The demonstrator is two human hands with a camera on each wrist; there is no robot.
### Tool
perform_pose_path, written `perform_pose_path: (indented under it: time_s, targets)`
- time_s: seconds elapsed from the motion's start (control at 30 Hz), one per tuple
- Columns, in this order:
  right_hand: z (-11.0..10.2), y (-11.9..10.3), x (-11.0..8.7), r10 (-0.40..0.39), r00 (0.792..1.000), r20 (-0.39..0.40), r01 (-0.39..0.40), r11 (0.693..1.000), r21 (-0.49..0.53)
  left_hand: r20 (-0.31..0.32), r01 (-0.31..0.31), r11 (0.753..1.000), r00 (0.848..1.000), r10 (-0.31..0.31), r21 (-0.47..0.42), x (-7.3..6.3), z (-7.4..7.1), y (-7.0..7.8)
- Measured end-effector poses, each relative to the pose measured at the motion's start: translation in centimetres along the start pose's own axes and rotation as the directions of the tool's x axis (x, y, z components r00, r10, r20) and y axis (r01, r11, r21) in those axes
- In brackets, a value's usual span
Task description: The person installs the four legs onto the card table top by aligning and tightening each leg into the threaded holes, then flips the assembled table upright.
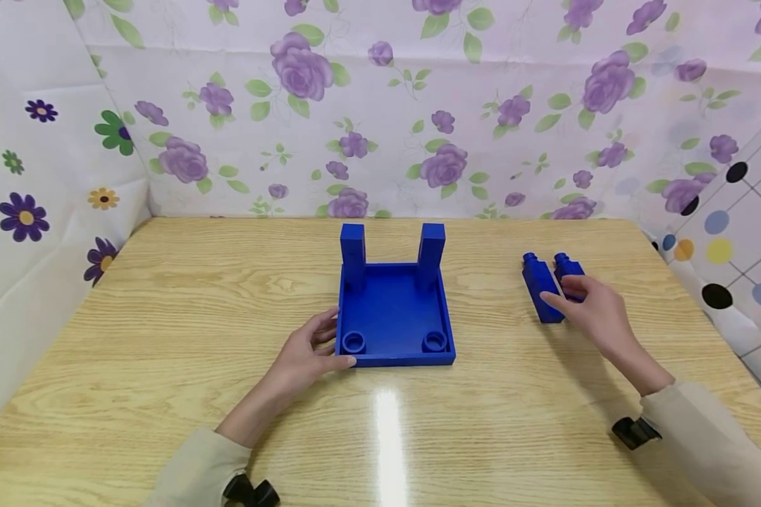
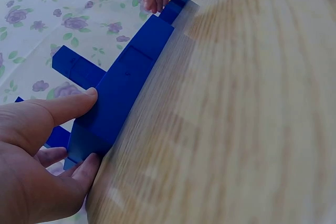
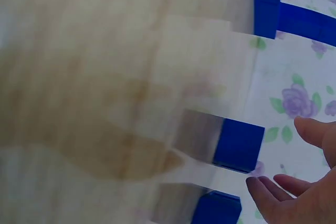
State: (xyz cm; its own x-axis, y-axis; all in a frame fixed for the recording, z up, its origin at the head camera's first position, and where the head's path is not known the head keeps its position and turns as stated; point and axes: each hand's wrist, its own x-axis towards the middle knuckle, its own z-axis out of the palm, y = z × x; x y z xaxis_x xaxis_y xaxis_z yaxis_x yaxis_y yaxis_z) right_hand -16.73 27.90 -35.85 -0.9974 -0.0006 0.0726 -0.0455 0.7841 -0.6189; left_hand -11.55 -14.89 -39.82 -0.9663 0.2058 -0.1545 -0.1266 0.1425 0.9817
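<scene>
A blue square base [image 1: 393, 317] with a raised rim lies in mid-table. Two square posts stand up at its back corners, and round sockets show at its front corners. My left hand [image 1: 307, 351] grips the near left corner, thumb on the front rim and fingers along the left side. To the right, two loose blue legs with narrow ridged necks lie side by side: the left leg [image 1: 541, 289] and the right leg [image 1: 567, 267], partly hidden by fingers. Above them hovers my right hand [image 1: 590, 310], thumb and fingers apart; the right wrist view shows its fingertips clear of both legs.
The wooden table [image 1: 184, 310] meets a purple-flowered sheet [image 1: 368, 127] at its back edge. Patterned sheets also hang at the left and right sides. A bright reflection lies on the wood in front of the base.
</scene>
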Motion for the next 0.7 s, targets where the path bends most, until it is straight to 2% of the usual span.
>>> perform_pose_path:
  time_s: [0.23,0.43,0.7]
  targets:
    - [0.7,0.5,0.0,0.013,0.999,0.05,-0.01,0.998,-0.057,0.001,-0.002,1.0,1.0,0.002,0.0,0.0,0.0,0.0]
    - [1.3,0.5,0.1,-0.034,0.995,0.094,0.045,0.991,-0.123,0.005,-0.002,1.0,1.0,0.002,-0.005,0.0,-0.1,0.0]
    - [1.3,0.3,0.3,-0.025,0.994,0.107,0.041,0.988,-0.146,0.005,-0.001,1.0,1.0,0.001,-0.005,0.0,0.0,0.1]
